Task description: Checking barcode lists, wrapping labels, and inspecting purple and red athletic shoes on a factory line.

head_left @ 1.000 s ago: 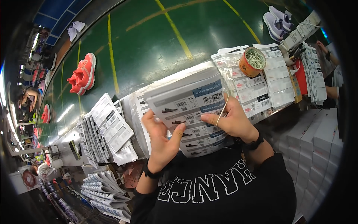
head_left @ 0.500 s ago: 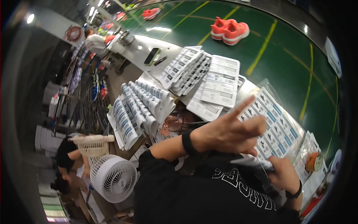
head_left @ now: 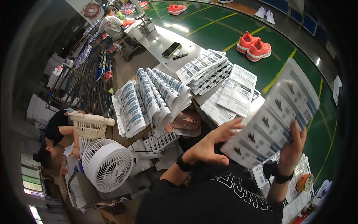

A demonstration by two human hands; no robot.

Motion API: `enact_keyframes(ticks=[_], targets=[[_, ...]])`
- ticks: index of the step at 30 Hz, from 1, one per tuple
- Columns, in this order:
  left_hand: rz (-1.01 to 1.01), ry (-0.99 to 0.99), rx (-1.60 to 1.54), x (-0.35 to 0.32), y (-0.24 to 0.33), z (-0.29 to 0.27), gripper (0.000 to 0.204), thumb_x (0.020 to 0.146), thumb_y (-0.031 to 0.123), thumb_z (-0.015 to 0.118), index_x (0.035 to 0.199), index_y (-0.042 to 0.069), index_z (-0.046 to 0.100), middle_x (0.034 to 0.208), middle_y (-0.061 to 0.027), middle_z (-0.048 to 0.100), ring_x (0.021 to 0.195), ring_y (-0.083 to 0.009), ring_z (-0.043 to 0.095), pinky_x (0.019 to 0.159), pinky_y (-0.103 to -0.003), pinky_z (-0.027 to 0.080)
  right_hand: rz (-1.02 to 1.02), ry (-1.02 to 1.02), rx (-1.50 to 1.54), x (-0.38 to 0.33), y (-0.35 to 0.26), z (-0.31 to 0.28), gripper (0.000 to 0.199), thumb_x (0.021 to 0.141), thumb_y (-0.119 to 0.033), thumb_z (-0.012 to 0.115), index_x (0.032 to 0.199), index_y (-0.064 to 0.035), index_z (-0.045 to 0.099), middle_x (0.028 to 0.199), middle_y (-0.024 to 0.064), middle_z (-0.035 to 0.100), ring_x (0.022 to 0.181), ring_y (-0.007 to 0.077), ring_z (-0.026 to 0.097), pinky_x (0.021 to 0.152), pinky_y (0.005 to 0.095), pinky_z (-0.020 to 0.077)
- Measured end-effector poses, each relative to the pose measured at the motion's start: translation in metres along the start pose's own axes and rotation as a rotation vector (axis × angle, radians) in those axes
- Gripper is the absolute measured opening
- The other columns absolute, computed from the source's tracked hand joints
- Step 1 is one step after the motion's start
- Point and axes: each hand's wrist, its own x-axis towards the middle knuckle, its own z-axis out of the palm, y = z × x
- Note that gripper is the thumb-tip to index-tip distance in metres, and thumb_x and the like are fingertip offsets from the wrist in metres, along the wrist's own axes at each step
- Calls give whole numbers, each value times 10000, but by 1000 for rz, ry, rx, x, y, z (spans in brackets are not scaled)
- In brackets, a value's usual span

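Observation:
My right hand (head_left: 292, 148) grips the lower right part of a large sheet of printed labels (head_left: 274, 117), which is raised and tilted in front of me. Rows of small shoe pictures and blue blocks show on the sheet. At its lower left edge is my left hand (head_left: 209, 146), with the fingers stretched out and the thumb apart. Whether those fingers touch the sheet I cannot tell. Below the sheet, more printed labels (head_left: 260, 175) lie partly hidden by it and by my right wrist.
Folded label sheets (head_left: 128, 106) stand at left; stacked labels (head_left: 199, 67) and white printed sheets (head_left: 236, 91) lie beyond. A phone (head_left: 172, 50) is on the metal table. Coral shoes (head_left: 254, 47) sit on the green surface. A tape roll (head_left: 305, 182), a fan (head_left: 108, 166) and another person (head_left: 56, 136) flank me.
My right hand has risen, and the label sheet in it now stands up before me. My left hand has drawn back from pointing over the labels to the sheet's edge. The view has shifted.

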Motion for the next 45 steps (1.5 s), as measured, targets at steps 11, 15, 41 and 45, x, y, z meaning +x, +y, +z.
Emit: enact_keyframes(ticks=[11,15,41,45], targets=[[459,1371,-450,-92,32,-103,333,926,46,565,1242,-38,499,1160,-109,617,1040,-242,610,874,-380,532,150,-664,-340,-13,6,56,426,922,-50,500,1334,-8,400,1336,139,480,1054,192,580,849,295,487],[293,1626,-275,-149,15,-173,288,924,54,567,1196,-24,516,1092,-121,617,965,-254,638,790,-410,563,230,-366,-438,3,11,-13,351,948,-142,520,1267,-7,463,1233,120,555,938,157,611,772,271,508],[99,1003,1136,-4,-1,-71,262,904,82,575,1121,-61,607,1143,-152,620,1001,-255,599,898,-359,464,53,80,-1620,-38,17,-211,534,767,-291,719,1160,14,525,1113,185,556,1044,329,549,848,402,487],[-298,85,649,82,-62,23,321,882,82,599,1189,-11,589,1132,-156,623,1002,-227,607,803,-325,497,249,58,-1735,-16,18,-211,634,665,-337,799,1130,-7,522,1123,179,499,1098,348,487,874,431,479]])
